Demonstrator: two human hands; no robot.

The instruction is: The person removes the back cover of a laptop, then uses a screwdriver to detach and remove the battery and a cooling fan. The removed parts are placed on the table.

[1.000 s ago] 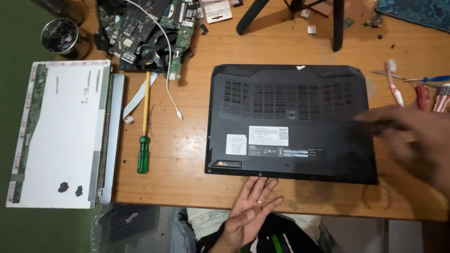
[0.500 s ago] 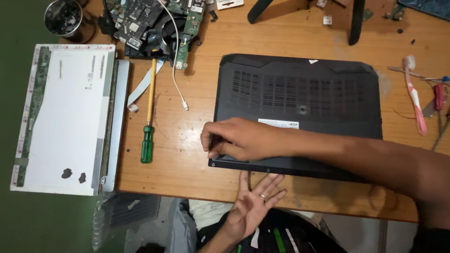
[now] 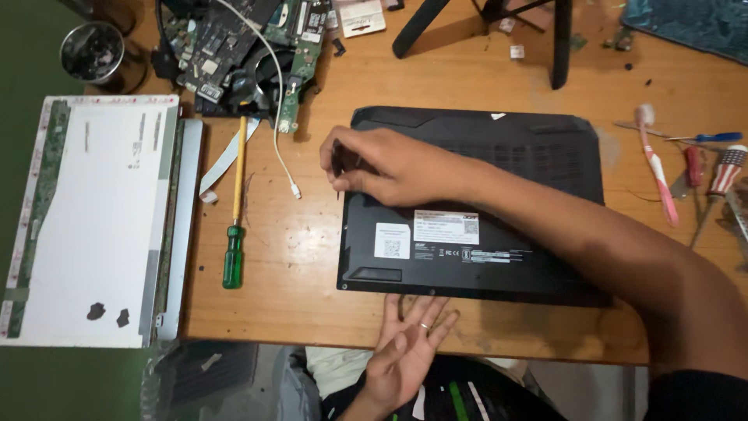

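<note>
A black laptop (image 3: 475, 210) is laid bottom-up on the wooden table (image 3: 312, 257), near its front edge. The right hand (image 3: 382, 168) is placed over the laptop's rear left corner, with the fingers curled and pinched around a thin dark tool (image 3: 336, 168) held upright at that corner. The left hand (image 3: 405, 351) is held at the table's front edge, just below the laptop, palm up, with the fingers spread and nothing gripped.

A green-handled screwdriver (image 3: 234, 210) is laid left of the laptop, beside a white cable (image 3: 282, 132). A detached screen panel (image 3: 89, 218) is positioned at the table's left edge. A circuit board (image 3: 234, 54) is located at the rear. A round metal cup (image 3: 93, 53) is set at the rear left corner; small dark parts are seen inside it, but their kind cannot be told. A toothbrush (image 3: 654, 164) and further small screwdrivers (image 3: 713, 168) are placed by the right edge.
</note>
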